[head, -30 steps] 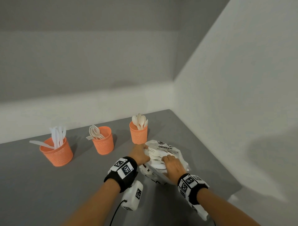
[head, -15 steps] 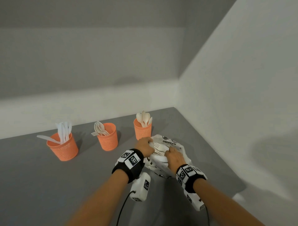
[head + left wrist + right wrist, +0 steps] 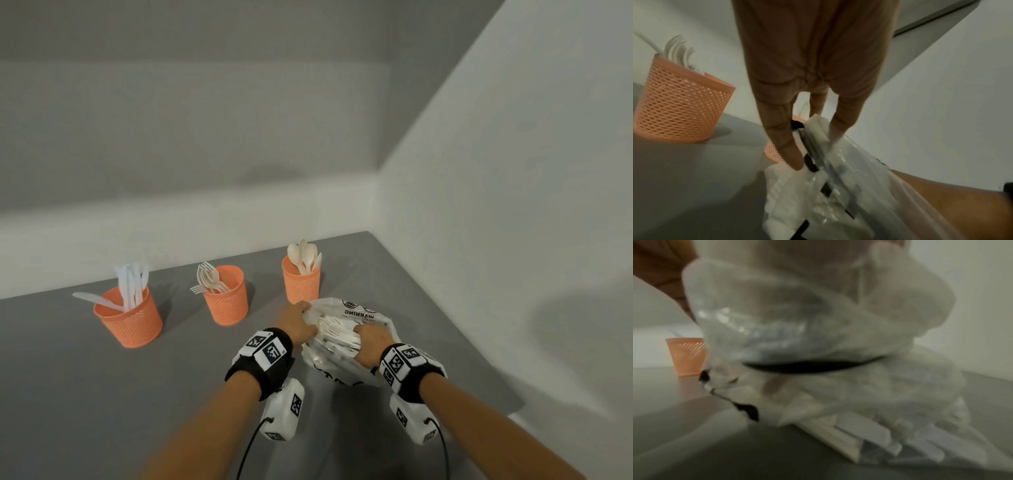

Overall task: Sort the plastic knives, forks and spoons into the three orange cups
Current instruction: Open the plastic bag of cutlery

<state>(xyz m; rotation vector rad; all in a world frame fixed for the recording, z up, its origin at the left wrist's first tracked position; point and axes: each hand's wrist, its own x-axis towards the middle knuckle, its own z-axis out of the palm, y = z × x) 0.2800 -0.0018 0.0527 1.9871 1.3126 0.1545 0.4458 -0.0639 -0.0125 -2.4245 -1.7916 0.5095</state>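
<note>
Three orange mesh cups stand in a row: the left cup (image 3: 128, 320) holds knives, the middle cup (image 3: 226, 297) forks, the right cup (image 3: 301, 284) spoons. Just in front of the spoon cup lies a clear plastic bag (image 3: 356, 313) with a bundle of white cutlery (image 3: 337, 335) in it. My left hand (image 3: 298, 322) pinches the bag's left edge (image 3: 818, 129) between thumb and fingers. My right hand (image 3: 371, 342) is curled over the bundle at the bag's mouth. In the right wrist view the crumpled bag (image 3: 818, 321) hides the fingers, and cutlery handles (image 3: 859, 434) stick out below.
The grey tabletop (image 3: 85, 394) ends at white walls behind and to the right, and the bag lies near that corner. The forks cup (image 3: 680, 104) stands to the left of my left hand.
Both hands have closed in on the bag, which is now bunched up higher around the cutlery. The cups have not moved.
</note>
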